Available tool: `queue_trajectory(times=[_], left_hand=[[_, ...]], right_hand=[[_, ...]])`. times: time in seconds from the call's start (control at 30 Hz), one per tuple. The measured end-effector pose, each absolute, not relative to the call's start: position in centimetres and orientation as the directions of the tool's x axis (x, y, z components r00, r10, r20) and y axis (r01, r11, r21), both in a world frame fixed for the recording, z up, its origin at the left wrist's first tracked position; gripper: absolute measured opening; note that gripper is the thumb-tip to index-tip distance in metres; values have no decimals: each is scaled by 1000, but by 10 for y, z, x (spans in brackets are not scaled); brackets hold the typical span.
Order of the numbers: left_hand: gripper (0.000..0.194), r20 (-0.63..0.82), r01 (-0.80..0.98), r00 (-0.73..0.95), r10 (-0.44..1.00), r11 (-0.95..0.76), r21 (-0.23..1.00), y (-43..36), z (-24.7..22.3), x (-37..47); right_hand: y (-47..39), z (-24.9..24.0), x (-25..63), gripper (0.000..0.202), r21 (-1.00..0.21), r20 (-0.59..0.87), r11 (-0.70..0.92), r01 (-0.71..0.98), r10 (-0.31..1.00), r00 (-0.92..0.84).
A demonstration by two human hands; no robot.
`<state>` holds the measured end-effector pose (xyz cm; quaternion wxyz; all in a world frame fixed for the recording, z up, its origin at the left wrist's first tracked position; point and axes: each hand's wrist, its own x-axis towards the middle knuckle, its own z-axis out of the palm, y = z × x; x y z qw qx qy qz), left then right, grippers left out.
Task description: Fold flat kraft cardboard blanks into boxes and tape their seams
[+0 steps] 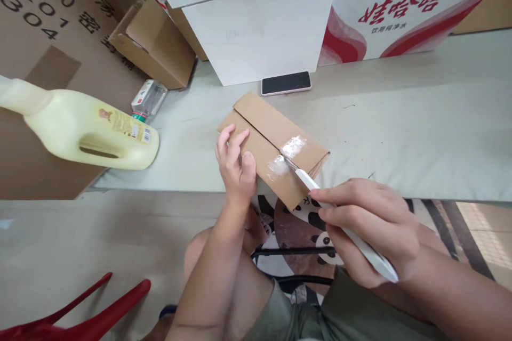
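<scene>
A small brown cardboard box lies at an angle near the table's front edge. Clear tape crosses its lid seam and looks split along the gap. My left hand grips the box's near left side, its fingers bent over the top. In my right hand is a white utility knife, held by its slim handle. The metal tip of the knife sits in the seam at the tape. At the box's right end, folded cardboard edges show.
Behind the box are a black-screened phone, a white carton and a red-and-white carton. To the left lie a yellow jug, a clear bottle and an open brown box. A red chair part is below.
</scene>
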<state>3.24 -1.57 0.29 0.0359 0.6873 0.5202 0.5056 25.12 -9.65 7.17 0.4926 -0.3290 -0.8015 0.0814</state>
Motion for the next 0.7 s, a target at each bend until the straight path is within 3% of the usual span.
queue_trajectory(times=[0.27, 0.47, 0.7], left_hand=[[43, 671, 652, -84, 737, -468, 597, -13, 4, 36], [43, 683, 651, -81, 726, -480, 587, -13, 3, 35], [46, 692, 651, -81, 718, -487, 582, -12, 3, 34]], right_hand=[[-82, 56, 239, 12, -456, 769, 765, 456, 596, -232], [-96, 75, 260, 17, -441, 727, 772, 459, 607, -323], [-100, 75, 266, 20, -584, 626, 670, 458, 731, -270]])
